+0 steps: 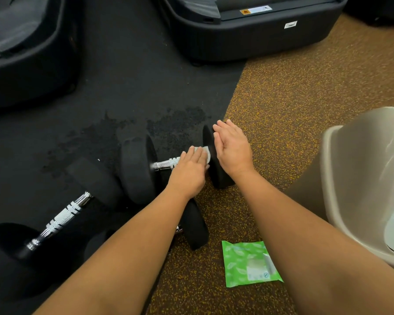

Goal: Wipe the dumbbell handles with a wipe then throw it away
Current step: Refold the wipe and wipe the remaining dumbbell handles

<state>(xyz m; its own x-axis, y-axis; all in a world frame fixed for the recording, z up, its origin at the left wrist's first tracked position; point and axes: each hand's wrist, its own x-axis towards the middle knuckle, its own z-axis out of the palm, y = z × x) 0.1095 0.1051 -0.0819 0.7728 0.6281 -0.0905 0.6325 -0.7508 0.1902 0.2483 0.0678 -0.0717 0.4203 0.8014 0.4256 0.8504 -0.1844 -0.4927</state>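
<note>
- Green wipe pack [248, 263]: lies flat on the speckled floor [293, 114], nearest the person; beige bin [341, 178] just right.
- Left hand [188, 170]: fingers together, pressing the white wipe [207, 154] around the dumbbell handle [166, 164]. Wipe is probably soft and light; grip it by wrapping.
- Right hand [233, 147]: flat, fingers extended, steadying the end weight [215, 164]. Dumbbell likely heavy, rigid, prone to rolling.
- Second dumbbell [62, 218]: on the black mat [123, 76].
- Farthest: dark machine bases [248, 37].

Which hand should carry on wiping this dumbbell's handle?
Left. The left hand already presses the wipe onto the chrome handle next to the right-side weight. The right hand lies flat on that weight, apparently steadying it, and holds nothing.
</note>
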